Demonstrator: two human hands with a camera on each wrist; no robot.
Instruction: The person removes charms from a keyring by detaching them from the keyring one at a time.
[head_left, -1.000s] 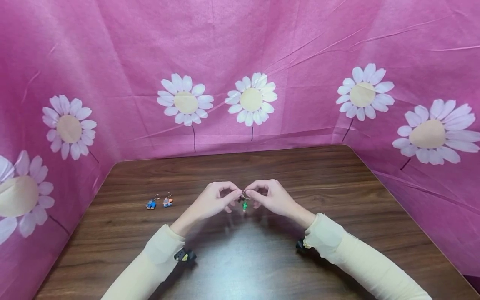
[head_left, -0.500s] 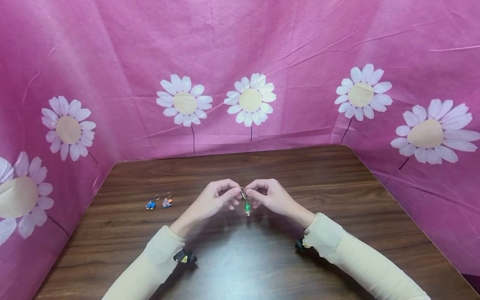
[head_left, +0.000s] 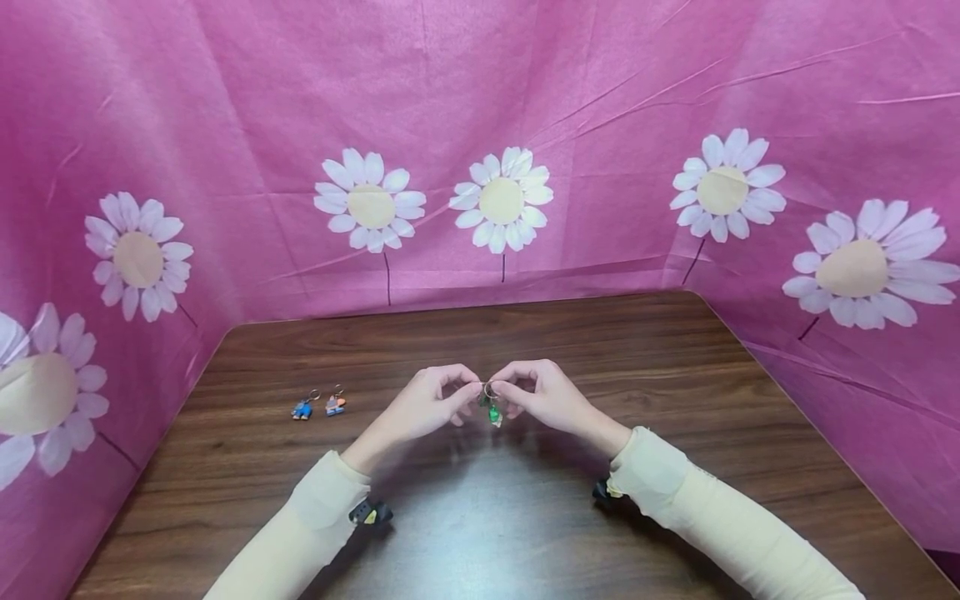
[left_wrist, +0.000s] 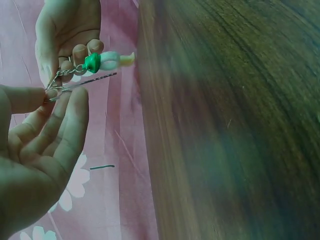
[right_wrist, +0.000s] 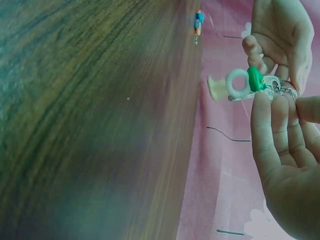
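Observation:
Over the middle of the table, my left hand and right hand meet at the fingertips. Thumb and forefinger of each pinch a small metal key ring. From it, on a short chain, dangles a figure keychain with a green top, a white ring-shaped middle and a pale yellow end. A thin, flat metal piece hangs beside the figure, seen edge-on in the left wrist view. Part of the ring is hidden between the fingertips. The other fingers of the right hand reach out below the ring.
Two more keychains lie on the table at the left: a blue figure and a grey-and-orange one, each with a ring. A pink cloth with white daisies surrounds the brown wooden table.
The left fingertips rose slightly, then came down again, and the ring turned between the hands. The green figure has swung and shifted a little. The keychains on the table stay put.

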